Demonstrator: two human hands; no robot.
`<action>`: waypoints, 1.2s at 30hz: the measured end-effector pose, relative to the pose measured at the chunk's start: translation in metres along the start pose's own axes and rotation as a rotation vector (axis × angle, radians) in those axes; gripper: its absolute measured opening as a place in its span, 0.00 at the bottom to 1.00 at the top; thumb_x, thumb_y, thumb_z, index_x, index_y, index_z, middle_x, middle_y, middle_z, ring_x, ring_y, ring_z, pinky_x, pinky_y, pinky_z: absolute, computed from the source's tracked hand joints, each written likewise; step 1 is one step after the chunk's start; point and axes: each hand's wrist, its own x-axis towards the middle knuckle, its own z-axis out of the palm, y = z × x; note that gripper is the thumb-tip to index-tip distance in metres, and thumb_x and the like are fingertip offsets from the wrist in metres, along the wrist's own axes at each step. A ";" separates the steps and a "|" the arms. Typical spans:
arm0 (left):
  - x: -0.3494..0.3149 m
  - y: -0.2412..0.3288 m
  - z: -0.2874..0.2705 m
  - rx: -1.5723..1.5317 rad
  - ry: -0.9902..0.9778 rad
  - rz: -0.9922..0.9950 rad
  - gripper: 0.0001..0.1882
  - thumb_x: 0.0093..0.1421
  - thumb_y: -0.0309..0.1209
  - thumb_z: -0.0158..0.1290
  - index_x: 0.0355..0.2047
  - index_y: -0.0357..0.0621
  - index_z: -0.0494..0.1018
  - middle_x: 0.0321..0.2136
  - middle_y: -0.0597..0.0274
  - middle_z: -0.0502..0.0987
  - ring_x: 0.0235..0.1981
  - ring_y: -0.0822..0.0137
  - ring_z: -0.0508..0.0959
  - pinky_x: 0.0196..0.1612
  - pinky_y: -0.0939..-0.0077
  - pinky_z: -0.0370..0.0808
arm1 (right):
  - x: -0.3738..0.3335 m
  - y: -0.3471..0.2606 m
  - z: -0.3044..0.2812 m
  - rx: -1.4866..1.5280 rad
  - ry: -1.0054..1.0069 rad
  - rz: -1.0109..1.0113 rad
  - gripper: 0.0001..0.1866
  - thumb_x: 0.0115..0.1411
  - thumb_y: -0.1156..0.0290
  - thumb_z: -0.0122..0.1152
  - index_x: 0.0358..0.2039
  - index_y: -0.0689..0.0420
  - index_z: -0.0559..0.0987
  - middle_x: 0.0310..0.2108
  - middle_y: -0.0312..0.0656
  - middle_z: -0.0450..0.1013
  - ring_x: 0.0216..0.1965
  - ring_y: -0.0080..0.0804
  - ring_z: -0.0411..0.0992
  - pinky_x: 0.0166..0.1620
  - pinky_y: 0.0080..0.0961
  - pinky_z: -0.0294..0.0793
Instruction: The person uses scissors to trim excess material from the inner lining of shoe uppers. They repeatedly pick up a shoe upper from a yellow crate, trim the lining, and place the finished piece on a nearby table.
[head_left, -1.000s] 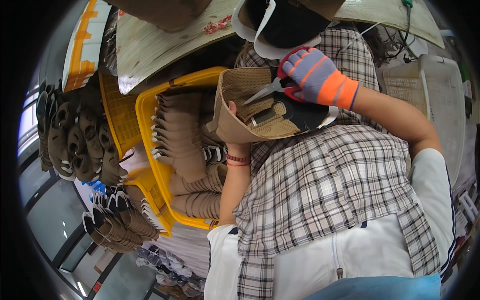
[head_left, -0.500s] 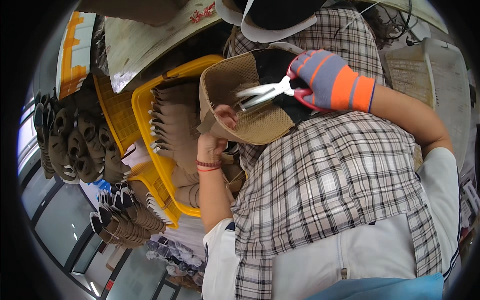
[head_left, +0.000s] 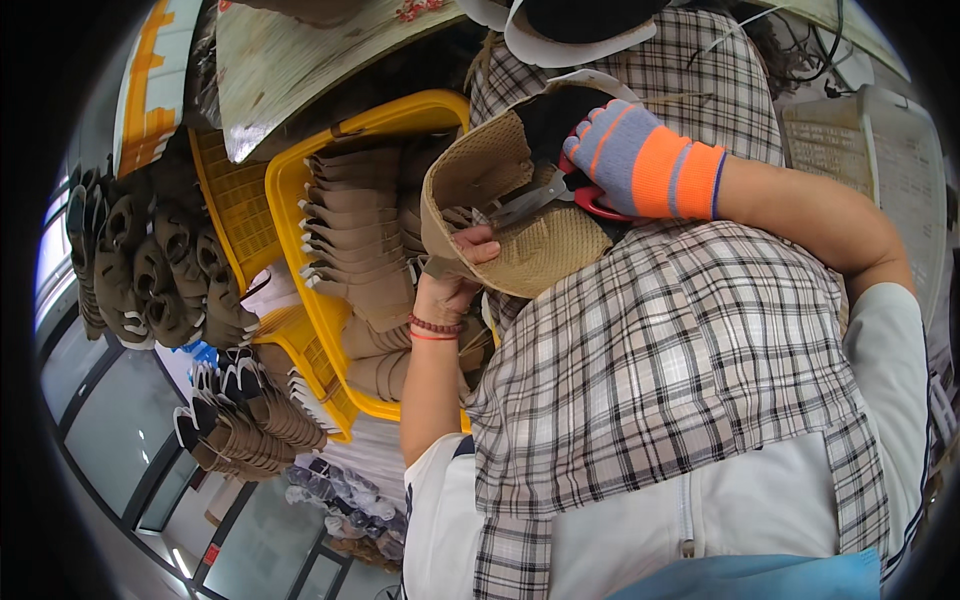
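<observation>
Many tan pieces (head_left: 355, 220) sit in a yellow basket (head_left: 285, 217) left of the left hand (head_left: 474, 244), which pinches a curved upper (head_left: 555, 250), palm mostly hidden. Between the hands, scissors (head_left: 538, 199) point left and slightly down, tips hard to make out; the gloved right hand (head_left: 630, 160) grips them, half-hiding the red handles (head_left: 600, 204).

- Shoe upper (head_left: 555, 252), one: brown outside, tan mesh-textured lining, black section toward the far end, white edging there. Spread into a bowl-like hollow, inside facing up; small tab at the near left edge. Rim held in the left hand (head_left: 455, 286).
- Scissors (head_left: 528, 204), one pair: red handles, grey metal blades. Held in the right hand (head_left: 640, 160); blades directed leftward and slightly down, over the lining.
</observation>
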 end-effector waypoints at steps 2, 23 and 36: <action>0.006 -0.008 -0.013 -0.017 0.028 0.027 0.16 0.50 0.20 0.63 0.40 0.31 0.75 0.37 0.54 0.80 0.36 0.64 0.81 0.42 0.74 0.78 | 0.003 -0.001 0.001 -0.044 0.006 -0.004 0.19 0.44 0.61 0.68 0.35 0.59 0.79 0.29 0.41 0.76 0.35 0.36 0.75 0.37 0.29 0.73; 0.006 -0.010 -0.008 -0.062 0.088 0.082 0.19 0.45 0.16 0.65 0.39 0.34 0.77 0.36 0.55 0.80 0.36 0.62 0.81 0.41 0.68 0.80 | -0.028 0.023 -0.004 0.023 0.083 0.015 0.21 0.47 0.57 0.68 0.39 0.55 0.79 0.33 0.40 0.76 0.38 0.37 0.74 0.42 0.30 0.72; 0.005 -0.019 -0.010 0.030 0.151 0.133 0.24 0.43 0.21 0.69 0.42 0.34 0.76 0.37 0.57 0.79 0.37 0.65 0.80 0.40 0.71 0.79 | -0.043 0.032 0.013 0.009 0.026 0.108 0.16 0.45 0.62 0.69 0.36 0.51 0.80 0.28 0.38 0.77 0.34 0.37 0.77 0.40 0.31 0.75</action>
